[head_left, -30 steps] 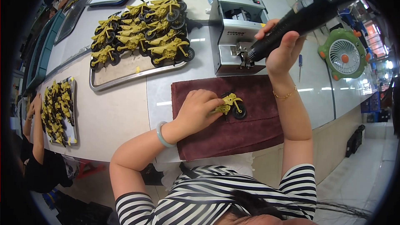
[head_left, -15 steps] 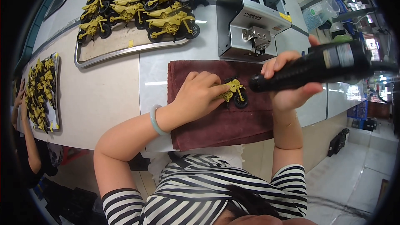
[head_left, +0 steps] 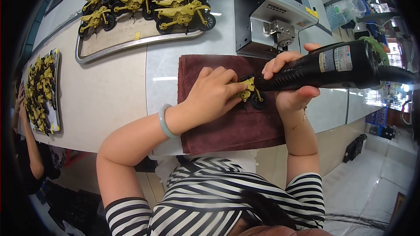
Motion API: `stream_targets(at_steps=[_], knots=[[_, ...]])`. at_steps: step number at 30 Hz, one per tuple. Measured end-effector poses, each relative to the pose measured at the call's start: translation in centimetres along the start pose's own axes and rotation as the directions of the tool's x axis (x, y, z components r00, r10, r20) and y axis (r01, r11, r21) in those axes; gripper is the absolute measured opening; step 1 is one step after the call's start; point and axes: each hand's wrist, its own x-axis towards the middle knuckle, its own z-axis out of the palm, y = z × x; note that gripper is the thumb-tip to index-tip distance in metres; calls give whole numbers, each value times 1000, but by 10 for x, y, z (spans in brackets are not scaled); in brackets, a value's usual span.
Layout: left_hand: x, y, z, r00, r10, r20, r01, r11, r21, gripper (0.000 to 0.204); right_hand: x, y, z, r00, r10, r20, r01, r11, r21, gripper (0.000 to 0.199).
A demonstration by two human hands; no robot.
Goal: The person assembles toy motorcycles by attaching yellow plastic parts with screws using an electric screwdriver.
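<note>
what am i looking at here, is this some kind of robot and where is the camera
No robot: these are a person's own bare hands. The view comes from a fisheye camera worn on the head, looking down, so straight edges look bent. The left hand holds a yellow and black toy bike on a dark red cloth. The right hand grips a black corded tool, its tip at the bike's front; whether it touches is hard to tell. Beyond the cloth are a tray of similar bikes and a grey machine.
</note>
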Motion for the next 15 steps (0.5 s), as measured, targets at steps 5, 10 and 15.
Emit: stream_targets(at_steps=[5,10,15], knots=[[2,0,-1,1000,0,-5,0,1000,-6,30,3,-1,-5,994,104,33,-104,995,2,89],[2,3,-3,1000,20,-13,-19,1000,17,29,5,4,-2,997,70,-18,-68,992,110,89],[1,4,-3,1000,12,-6,-12,1000,23,29,35,-29,-23,948,-267,-170,301,927,223,93]])
